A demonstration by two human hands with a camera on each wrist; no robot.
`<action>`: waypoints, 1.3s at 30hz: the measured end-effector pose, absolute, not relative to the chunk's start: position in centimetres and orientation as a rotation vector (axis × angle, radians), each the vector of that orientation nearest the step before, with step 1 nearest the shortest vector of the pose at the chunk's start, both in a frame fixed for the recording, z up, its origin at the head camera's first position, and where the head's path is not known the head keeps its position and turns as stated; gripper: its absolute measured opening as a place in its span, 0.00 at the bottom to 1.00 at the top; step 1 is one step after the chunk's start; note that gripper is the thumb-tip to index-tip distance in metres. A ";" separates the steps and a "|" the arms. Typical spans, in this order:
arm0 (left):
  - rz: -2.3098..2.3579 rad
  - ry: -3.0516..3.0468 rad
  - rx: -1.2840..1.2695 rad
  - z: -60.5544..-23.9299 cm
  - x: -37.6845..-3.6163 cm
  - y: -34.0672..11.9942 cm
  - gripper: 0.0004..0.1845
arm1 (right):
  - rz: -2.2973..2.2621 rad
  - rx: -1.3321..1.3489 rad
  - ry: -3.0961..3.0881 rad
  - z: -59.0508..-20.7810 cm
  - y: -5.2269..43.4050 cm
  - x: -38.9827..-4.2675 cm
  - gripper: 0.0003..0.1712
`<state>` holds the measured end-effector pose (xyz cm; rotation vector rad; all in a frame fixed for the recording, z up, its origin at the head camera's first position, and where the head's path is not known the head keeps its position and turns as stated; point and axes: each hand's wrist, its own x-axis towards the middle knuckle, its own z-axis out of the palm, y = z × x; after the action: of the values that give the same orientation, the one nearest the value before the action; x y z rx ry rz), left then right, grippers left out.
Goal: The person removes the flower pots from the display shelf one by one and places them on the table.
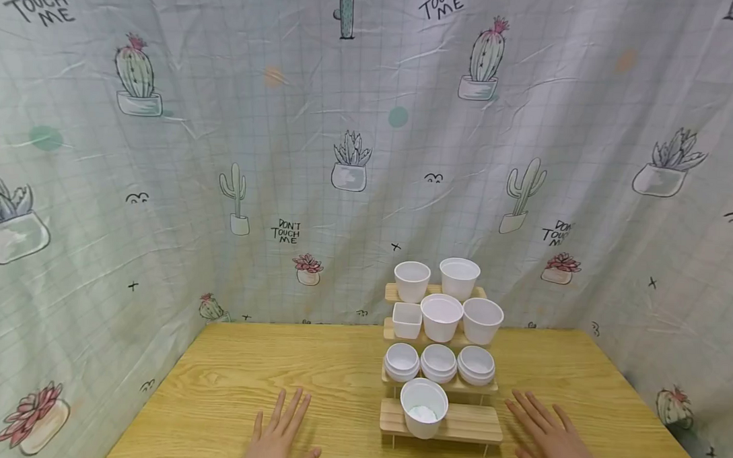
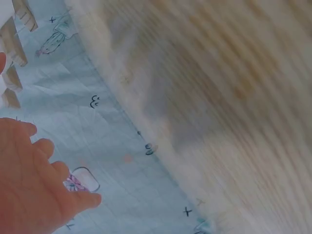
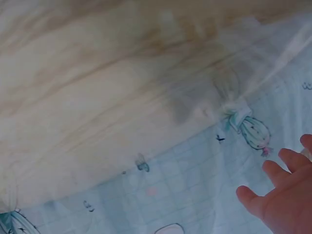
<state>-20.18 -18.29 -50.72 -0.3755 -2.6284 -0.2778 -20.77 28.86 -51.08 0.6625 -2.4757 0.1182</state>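
Note:
My left hand (image 1: 279, 436) is palm down with fingers spread, left of a stepped wooden rack (image 1: 469, 421). To the rack's right lies my right hand (image 1: 554, 443), its fingers also spread, nearest the lowest step. Neither holds anything; contact with the table cannot be made out. On the lowest step stands a white cup (image 1: 423, 423) with pale, greenish-white stuff at its bottom. Three low round white tubs (image 1: 438, 374) fill the step above. Higher up are a square white cup (image 1: 407, 323), two round ones beside it, and two white cups (image 1: 412, 284) on top.
The wooden table (image 1: 259, 360) reaches back to a curtain (image 1: 308, 153) printed with cacti, which also hangs along both sides. In the left wrist view, rack steps (image 2: 12, 44) show at the upper left edge.

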 end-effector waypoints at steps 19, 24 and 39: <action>-0.020 -2.388 -0.606 -51.7 -19.9 -17.9 0.45 | 0.153 0.805 -2.347 -49.8 26.9 -20.3 0.43; 0.065 -2.287 -0.664 -51.5 -20.0 -17.5 0.43 | 0.155 0.821 -2.317 -49.5 26.0 -20.4 0.41; -0.039 -2.372 -0.738 -50.1 -19.0 -15.7 0.46 | 0.155 0.857 -2.274 -49.0 24.8 -20.2 0.39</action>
<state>-19.02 -15.68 -50.12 -0.7383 -2.3717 -0.0390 -20.25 24.84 -49.00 0.8570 -2.2744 0.1555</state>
